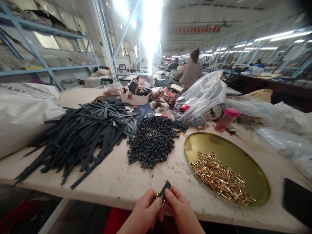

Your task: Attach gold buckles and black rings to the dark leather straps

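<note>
Close to the table's front edge, my left hand (147, 208) pinches a small gold buckle (158, 195). My right hand (179, 208) grips a short black strap (166, 188) between thumb and fingers, and the strap passes at the buckle. How far it is threaded is hidden by my fingers. Ahead of my hands lies a heap of small black loops (153, 143). Long black strips (90, 133) are piled to the left. On the right, a round gold tray (253, 169) holds many loose gold buckles (219, 177).
A pink-lidded jar (227, 119) stands behind the tray, beside a clear plastic bag (204, 94). A black flat object (297, 201) lies at the right edge. A white sack (24, 117) bulges at left. Farther back, a person (191, 73) sits turned away.
</note>
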Action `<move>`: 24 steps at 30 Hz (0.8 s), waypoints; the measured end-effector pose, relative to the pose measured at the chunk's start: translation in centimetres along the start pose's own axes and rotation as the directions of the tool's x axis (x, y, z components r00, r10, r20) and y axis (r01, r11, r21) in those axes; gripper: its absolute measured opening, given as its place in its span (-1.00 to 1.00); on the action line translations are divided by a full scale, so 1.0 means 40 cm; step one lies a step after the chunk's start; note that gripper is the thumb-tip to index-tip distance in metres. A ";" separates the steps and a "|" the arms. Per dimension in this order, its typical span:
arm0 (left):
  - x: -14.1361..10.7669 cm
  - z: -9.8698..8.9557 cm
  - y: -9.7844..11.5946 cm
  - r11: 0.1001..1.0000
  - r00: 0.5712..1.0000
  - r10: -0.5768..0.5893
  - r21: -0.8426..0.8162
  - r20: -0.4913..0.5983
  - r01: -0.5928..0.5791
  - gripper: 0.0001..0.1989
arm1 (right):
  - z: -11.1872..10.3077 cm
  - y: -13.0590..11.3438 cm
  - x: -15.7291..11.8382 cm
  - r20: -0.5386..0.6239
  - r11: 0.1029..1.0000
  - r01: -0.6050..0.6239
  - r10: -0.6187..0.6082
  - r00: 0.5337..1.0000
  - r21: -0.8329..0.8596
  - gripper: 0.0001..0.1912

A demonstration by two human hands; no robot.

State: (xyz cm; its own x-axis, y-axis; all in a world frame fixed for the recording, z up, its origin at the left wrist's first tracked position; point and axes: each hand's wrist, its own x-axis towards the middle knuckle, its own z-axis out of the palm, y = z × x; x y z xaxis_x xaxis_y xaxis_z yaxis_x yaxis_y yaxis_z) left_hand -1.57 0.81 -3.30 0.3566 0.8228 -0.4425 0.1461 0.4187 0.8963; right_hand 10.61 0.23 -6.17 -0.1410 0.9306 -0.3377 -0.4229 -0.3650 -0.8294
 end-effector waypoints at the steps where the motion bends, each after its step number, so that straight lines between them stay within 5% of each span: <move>1: -0.002 0.002 -0.003 1.000 1.000 -0.007 -0.005 -0.008 0.007 -0.69 | -0.002 0.001 -0.006 -0.020 0.992 0.066 -0.069 0.997 -0.111 -0.68; 6: -0.026 0.015 -0.005 0.999 0.998 0.013 0.053 -0.058 -0.010 -0.76 | -0.021 -0.003 -0.039 0.051 0.763 0.355 -0.391 0.919 -0.540 -0.77; 12: -0.058 0.019 0.019 0.988 0.997 0.062 0.141 -0.037 -0.056 -0.82 | -0.031 -0.007 -0.037 0.057 0.925 0.171 -0.161 0.985 -0.339 -0.70; 16: -0.028 -0.004 0.004 0.988 0.999 0.049 0.150 -0.001 -0.048 -0.76 | -0.030 -0.014 -0.024 0.136 0.910 0.207 -0.168 0.976 -0.359 -0.63; 21: 0.035 -0.035 -0.022 0.987 0.992 0.118 0.112 -0.042 -0.113 -0.71 | -0.056 -0.085 0.051 0.288 0.696 0.343 -0.200 0.937 -0.631 -0.57; 23: 0.056 -0.042 -0.023 0.979 0.990 0.140 0.149 0.001 -0.138 -0.67 | -0.078 -0.134 0.119 0.208 0.523 0.344 -0.301 0.931 -0.780 -0.60; 24: 0.065 -0.044 -0.022 0.976 0.990 0.137 0.168 0.026 -0.140 -0.67 | -0.090 -0.158 0.160 0.171 0.360 0.331 -0.409 0.896 -0.872 -0.67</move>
State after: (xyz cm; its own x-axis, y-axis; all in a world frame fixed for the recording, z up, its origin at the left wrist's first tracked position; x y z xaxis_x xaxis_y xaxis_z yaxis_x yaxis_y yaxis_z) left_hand -2.38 3.24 -5.30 0.3975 0.8621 -0.3142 0.2475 0.2290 0.9414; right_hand 15.60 8.38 -4.68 -0.1071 0.9879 0.1125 0.5816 0.1540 -0.7988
